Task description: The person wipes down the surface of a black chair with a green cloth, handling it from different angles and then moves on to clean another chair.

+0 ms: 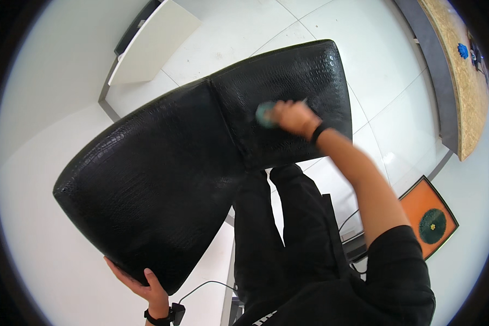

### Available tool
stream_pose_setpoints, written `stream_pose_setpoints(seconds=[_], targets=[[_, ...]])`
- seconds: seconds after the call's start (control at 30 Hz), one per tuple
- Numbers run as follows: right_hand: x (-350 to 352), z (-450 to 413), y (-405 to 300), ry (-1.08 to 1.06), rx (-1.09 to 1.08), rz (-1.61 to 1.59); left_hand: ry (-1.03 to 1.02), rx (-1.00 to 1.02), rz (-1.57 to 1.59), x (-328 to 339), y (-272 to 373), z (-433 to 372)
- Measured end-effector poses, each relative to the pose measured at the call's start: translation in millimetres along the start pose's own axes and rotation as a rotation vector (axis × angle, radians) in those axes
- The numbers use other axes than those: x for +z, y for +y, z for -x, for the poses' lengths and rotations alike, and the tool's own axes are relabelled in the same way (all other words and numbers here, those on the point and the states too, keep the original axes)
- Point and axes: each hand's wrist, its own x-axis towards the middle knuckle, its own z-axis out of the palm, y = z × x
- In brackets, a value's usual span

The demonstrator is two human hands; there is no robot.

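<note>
A black crocodile-textured leather seat (155, 175), made of a backrest and a cushion joined at a seam, stretches across the view in front of me. At its lower left edge my left hand (140, 285) grips the corner, thumb on the near side and fingers along the outer side. Over the upper right section, my right hand (291, 116) is blurred and holds a teal cloth or pad (265, 115) on or just above the leather. Which of the two the teal thing is, I cannot tell.
A white panel (157, 45) stands at upper left on the tiled floor (387, 106). On the right are a counter with a patterned top (452, 81), a blue object (463, 51) on it, and an orange framed picture (428, 218). A black cable (205, 282) runs from my left wrist.
</note>
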Motion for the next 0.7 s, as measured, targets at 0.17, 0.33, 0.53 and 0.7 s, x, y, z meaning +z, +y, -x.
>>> stream_pose_setpoints(seconds=[0.17,0.33,0.53,0.7], targets=[[0,-12,117,0.015,0.888,-0.366,0.051,0.033,-0.047,7,-4,-3],[3,-65,-6,0.231,1.062,-0.542,0.032,-0.036,-0.09,3,-5,3],[1,-72,-210,0.154,0.456,-0.904,0.033,-0.059,-0.119,4,-12,5],[11,-63,-159,0.113,-0.01,-0.439,0.034,-0.005,-0.083,2,-15,2]])
